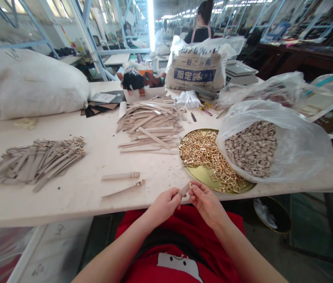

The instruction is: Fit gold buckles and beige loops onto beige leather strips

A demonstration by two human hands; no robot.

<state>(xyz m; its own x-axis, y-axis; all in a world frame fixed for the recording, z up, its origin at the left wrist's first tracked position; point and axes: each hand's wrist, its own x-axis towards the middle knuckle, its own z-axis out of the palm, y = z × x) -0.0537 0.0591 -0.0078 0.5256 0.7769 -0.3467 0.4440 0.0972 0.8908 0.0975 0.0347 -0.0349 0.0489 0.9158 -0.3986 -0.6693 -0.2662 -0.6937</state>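
Just over the table's front edge, my left hand (pixel 166 203) pinches a short beige strap (pixel 185 189). At the strap's far end my right hand (pixel 204 200) grips a small gold buckle (pixel 191 186); its fingertips partly hide the buckle. Left of my hands lie two beige straps with gold buckles, one flat (pixel 119 176) and one on its edge (pixel 122 189). A round gold tray (pixel 197 171) heaped with gold buckles (pixel 204 147) stands just beyond my right hand. Beside it, an open plastic bag (pixel 299 149) holds many beige loops (pixel 253 149).
Plain strips (pixel 151 118) are piled mid-table, and buckled straps (pixel 42 159) at left. Farther back are a large white sack (pixel 30 84), a printed bag (pixel 197 65), yellow-handled pliers (pixel 206 109) and a scale (pixel 240 70). A bin (pixel 272 214) stands below the table's right side. A person (pixel 202 23) is beyond.
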